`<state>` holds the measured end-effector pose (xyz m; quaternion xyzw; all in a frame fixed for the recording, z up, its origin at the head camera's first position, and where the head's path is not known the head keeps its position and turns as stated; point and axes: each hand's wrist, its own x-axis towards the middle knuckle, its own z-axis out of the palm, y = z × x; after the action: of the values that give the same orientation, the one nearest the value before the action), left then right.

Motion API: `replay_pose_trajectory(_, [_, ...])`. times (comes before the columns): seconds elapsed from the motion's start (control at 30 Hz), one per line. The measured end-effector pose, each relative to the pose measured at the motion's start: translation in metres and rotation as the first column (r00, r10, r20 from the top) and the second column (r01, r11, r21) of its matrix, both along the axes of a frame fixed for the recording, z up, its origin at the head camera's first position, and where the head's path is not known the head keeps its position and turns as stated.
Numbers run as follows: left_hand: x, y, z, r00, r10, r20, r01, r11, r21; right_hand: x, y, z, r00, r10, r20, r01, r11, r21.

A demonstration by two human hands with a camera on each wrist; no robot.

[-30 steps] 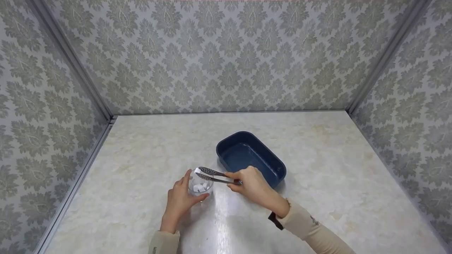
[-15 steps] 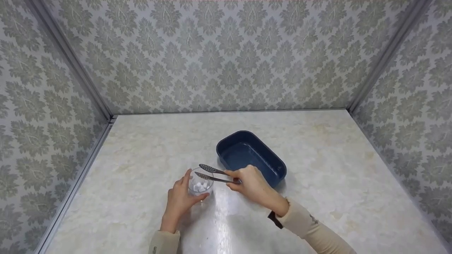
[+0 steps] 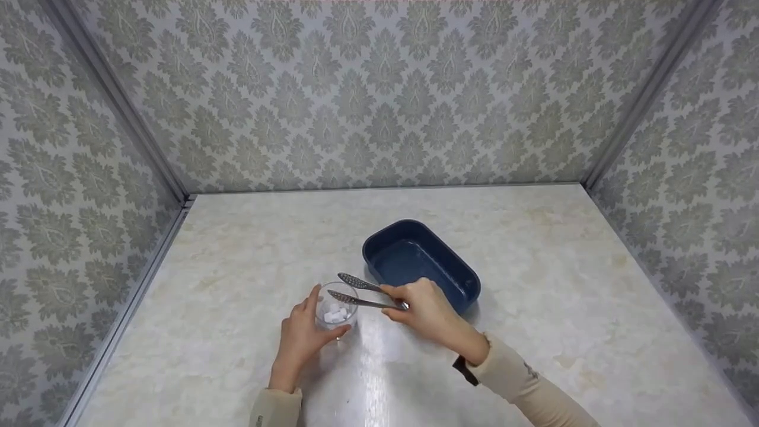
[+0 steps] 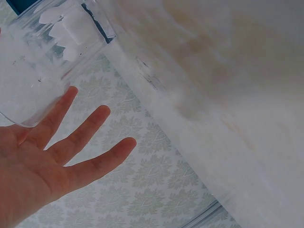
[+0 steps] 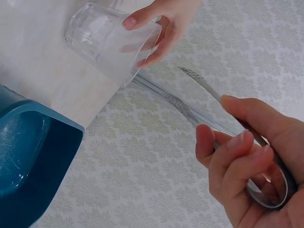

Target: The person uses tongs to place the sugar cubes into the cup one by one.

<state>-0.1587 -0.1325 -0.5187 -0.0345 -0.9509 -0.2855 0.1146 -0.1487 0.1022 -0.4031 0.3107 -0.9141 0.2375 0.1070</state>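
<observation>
A clear glass (image 3: 323, 304) stands on the table with several small white cubes (image 3: 336, 313) at its bottom. My left hand (image 3: 300, 335) holds it from the left, thumb on the near side and fingers on the far side. In the left wrist view the other fingers (image 4: 80, 135) of that hand spread out beside the glass. My right hand (image 3: 428, 308) grips metal tongs (image 3: 364, 303) with perforated tips. Those tips are spread apart above the glass rim, with nothing between them.
A dark blue rectangular pan (image 3: 409, 252) lies at a slant behind and partly beneath my right hand; no object shows in its visible interior. The pale marbled table (image 3: 249, 249) is bounded by patterned walls (image 3: 379, 107).
One second ago the tongs held a white cube over the glass; by half a second ago it was released. The tong tips have spread apart. The left hand and glass stay put.
</observation>
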Motion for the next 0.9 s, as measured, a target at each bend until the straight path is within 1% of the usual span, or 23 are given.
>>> replay_pose_trajectory(0.2, [0.001,0.0,0.0,1.0,0.002,0.005,-0.002,1.0,-0.002,0.0,0.004,0.0,1.0,-0.02,0.007,0.02,1.0,0.011])
replay_pose_trajectory(0.47, [0.002,0.0,0.0,1.0,0.001,0.003,-0.001,1.0,-0.005,0.002,0.01,0.001,0.999,-0.054,-0.001,0.054,0.998,-0.018])
replay_pose_trajectory(0.7, [0.001,0.0,-0.001,1.0,0.003,0.007,-0.003,1.0,-0.007,0.003,0.011,0.002,0.996,-0.088,0.025,0.089,0.994,-0.064])
replay_pose_trajectory(0.9, [0.0,0.0,0.0,1.0,0.004,0.006,-0.004,1.0,0.0,0.003,0.011,-0.001,0.996,-0.091,0.007,0.091,0.99,-0.105])
